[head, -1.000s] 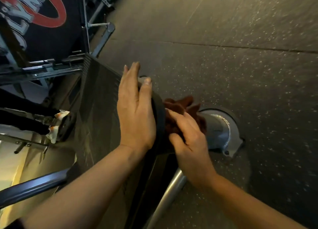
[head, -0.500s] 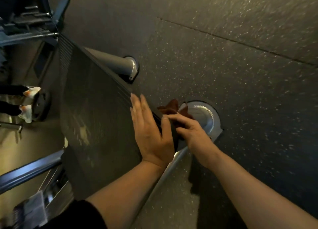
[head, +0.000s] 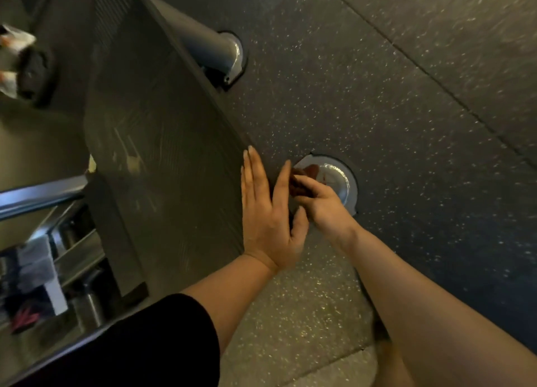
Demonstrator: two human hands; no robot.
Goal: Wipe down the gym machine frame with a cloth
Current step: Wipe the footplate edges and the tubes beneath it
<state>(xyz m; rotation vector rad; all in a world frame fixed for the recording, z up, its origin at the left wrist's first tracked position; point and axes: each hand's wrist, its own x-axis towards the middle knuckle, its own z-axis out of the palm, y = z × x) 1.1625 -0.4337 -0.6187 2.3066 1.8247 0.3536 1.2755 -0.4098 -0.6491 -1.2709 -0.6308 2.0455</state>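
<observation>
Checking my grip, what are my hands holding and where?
Right hand grips the bunched reddish cloth at its near end; left hand holds nothing.

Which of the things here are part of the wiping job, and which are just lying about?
Part of the job: cloth, right hand gripping it, left hand flat on the ribbed panel, near round foot.

Just about: far foot, speckled floor, rail.

Gym machine frame: a dark ribbed panel stood tilted on grey tubular legs, each ending in a round metal foot plate on the speckled floor. Cloth: dark red, bunched, lying against the near leg just above its foot plate.
</observation>
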